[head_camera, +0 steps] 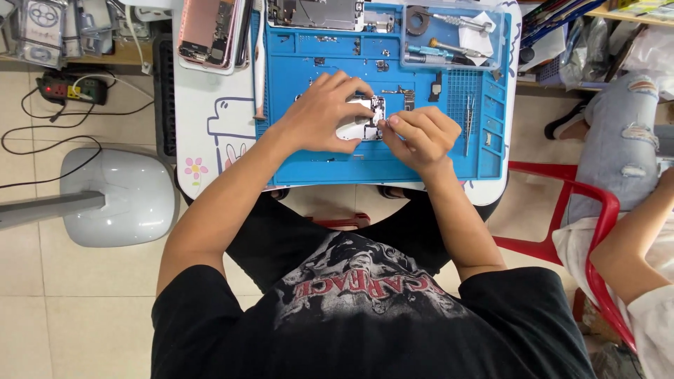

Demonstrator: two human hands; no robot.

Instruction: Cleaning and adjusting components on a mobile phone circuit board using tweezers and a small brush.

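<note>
Two hands work over one blue mat on a small white bench. The left hand is curled over one opened phone body, pale and silvery, that lies near the middle of the mat. Its grip is closed on the phone, with fingers on the top edge and the thumb low down. The right hand is pressed against the right side of the phone. Its thumb and first finger are pinched tight together, but what they pinch is too tiny to see.

On the mat sit one pair of tweezers at the right and a few small dark parts near the top, too little to count well. One clear tray at the top right holds some tools. One more opened phone, pinkish, lies at the top left, cut off by the edge.

Most of the phone body is hidden under the left hand. One red chair stands at the right, and another person's arm shows there, partly cut off.
</note>
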